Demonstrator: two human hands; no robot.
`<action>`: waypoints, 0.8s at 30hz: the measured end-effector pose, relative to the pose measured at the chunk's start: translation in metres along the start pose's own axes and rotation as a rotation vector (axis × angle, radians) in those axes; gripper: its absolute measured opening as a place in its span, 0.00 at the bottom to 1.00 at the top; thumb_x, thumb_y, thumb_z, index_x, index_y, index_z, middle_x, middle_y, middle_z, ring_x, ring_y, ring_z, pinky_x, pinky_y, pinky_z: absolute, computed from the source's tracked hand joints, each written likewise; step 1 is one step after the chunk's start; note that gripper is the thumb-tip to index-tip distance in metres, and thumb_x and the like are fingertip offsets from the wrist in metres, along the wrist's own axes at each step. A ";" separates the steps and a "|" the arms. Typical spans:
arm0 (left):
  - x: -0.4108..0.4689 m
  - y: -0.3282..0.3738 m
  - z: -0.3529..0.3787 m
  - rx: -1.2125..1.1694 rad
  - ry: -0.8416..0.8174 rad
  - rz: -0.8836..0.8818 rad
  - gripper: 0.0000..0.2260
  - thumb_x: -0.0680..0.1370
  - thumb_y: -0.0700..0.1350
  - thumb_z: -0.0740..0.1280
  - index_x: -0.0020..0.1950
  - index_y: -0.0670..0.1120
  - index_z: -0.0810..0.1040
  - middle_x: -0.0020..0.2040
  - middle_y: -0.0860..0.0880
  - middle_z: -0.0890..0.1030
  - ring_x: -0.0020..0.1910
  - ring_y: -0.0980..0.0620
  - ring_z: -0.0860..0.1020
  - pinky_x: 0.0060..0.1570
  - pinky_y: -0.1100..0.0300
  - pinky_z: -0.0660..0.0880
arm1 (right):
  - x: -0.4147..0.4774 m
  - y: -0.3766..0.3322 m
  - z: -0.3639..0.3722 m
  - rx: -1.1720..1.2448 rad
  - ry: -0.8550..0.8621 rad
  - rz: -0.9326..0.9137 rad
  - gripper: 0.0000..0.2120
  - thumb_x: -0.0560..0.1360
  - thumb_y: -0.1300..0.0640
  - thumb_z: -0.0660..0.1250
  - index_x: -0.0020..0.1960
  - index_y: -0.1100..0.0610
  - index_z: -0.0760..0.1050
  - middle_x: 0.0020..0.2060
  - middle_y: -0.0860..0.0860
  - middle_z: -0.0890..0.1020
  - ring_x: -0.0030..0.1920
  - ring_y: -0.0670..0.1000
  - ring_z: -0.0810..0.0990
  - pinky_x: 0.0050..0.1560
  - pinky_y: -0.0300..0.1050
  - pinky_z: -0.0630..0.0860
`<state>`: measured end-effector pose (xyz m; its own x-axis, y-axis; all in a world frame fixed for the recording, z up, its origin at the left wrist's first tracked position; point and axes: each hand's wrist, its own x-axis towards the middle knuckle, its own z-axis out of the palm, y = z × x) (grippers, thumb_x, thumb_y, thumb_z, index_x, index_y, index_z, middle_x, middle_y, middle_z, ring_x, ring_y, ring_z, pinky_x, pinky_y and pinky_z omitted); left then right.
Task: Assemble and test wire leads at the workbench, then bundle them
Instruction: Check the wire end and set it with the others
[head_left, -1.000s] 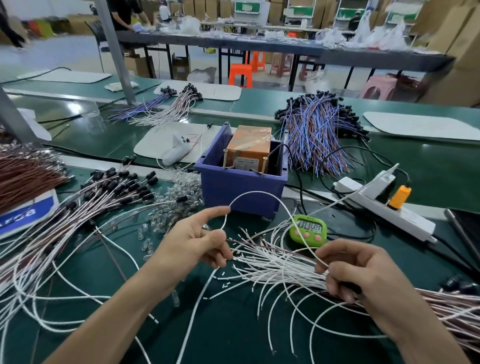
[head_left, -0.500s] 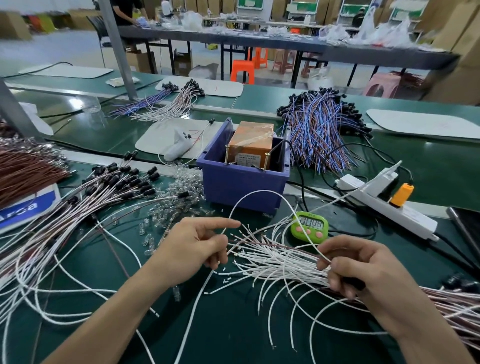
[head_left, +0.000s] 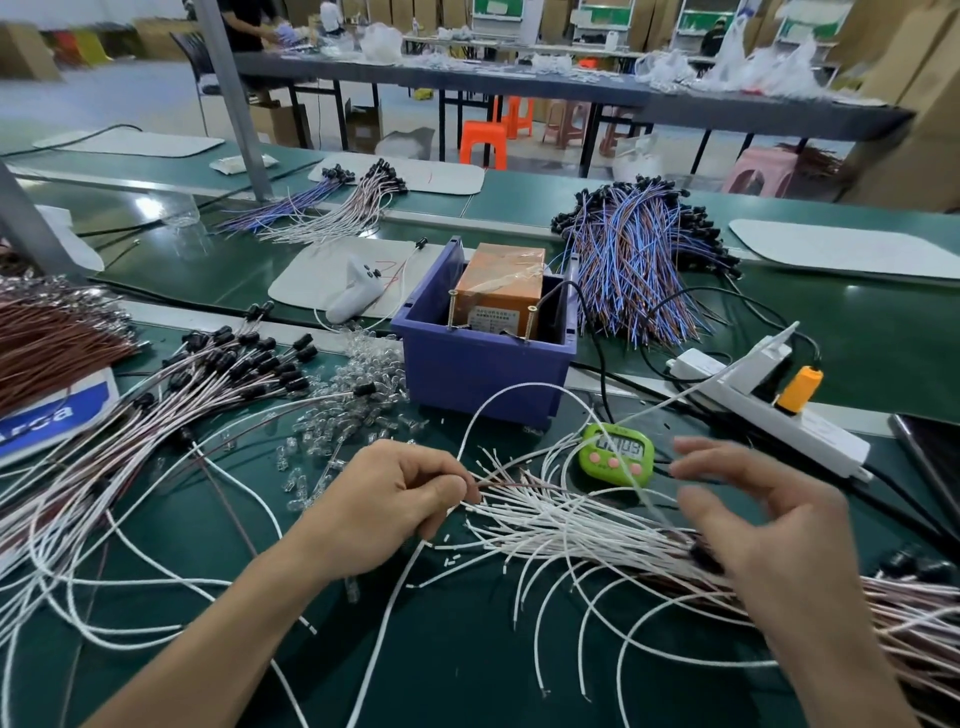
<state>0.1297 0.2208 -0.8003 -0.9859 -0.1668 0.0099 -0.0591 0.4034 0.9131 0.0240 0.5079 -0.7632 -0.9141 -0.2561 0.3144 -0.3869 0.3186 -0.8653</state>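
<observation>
A fan of white and brown wire leads (head_left: 561, 525) lies on the green bench between my hands. My left hand (head_left: 384, 504) pinches the end of one thin brown lead at the fan's left tip, and a white lead loops up from that hand. My right hand (head_left: 753, 519) hovers over the right part of the fan with its fingers spread and blurred, holding nothing. A heap of finished leads with black caps (head_left: 234, 364) lies at the left. The blue bin (head_left: 483, 364) with the orange tester box (head_left: 504, 291) stands behind the fan.
Small clear bulbs (head_left: 353, 405) are scattered left of the bin. A green timer (head_left: 618, 452) sits by my right fingers. A white power strip (head_left: 769, 400) with an orange plug lies at the right. Blue and brown lead bundles (head_left: 639, 260) lie behind.
My right hand let go of the lead bundle and opened, lifting up and right. My left hand dropped lower and closed its fingers on a brown lead end.
</observation>
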 end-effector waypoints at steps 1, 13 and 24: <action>0.000 0.001 0.000 -0.013 -0.004 0.026 0.08 0.80 0.49 0.67 0.46 0.55 0.86 0.26 0.49 0.78 0.26 0.55 0.68 0.30 0.61 0.67 | -0.001 -0.013 0.004 -0.113 0.026 -0.150 0.13 0.71 0.63 0.74 0.43 0.44 0.85 0.50 0.38 0.86 0.56 0.41 0.83 0.60 0.33 0.74; 0.000 0.011 -0.003 -0.326 0.185 0.052 0.11 0.81 0.35 0.68 0.56 0.48 0.86 0.39 0.42 0.87 0.35 0.50 0.83 0.38 0.64 0.77 | 0.021 -0.044 0.099 -0.154 -0.432 -0.229 0.09 0.78 0.56 0.66 0.42 0.46 0.80 0.30 0.45 0.80 0.29 0.45 0.75 0.30 0.39 0.69; -0.006 0.019 -0.010 -0.476 0.152 0.148 0.10 0.79 0.44 0.67 0.53 0.47 0.88 0.44 0.41 0.88 0.41 0.46 0.87 0.42 0.61 0.82 | 0.013 -0.033 0.109 0.386 -0.368 -0.093 0.10 0.80 0.56 0.63 0.44 0.49 0.80 0.40 0.52 0.84 0.37 0.52 0.79 0.37 0.46 0.77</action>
<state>0.1358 0.2207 -0.7795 -0.9426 -0.2816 0.1795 0.1914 -0.0151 0.9814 0.0383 0.3950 -0.7731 -0.7481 -0.5924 0.2992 -0.3285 -0.0613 -0.9425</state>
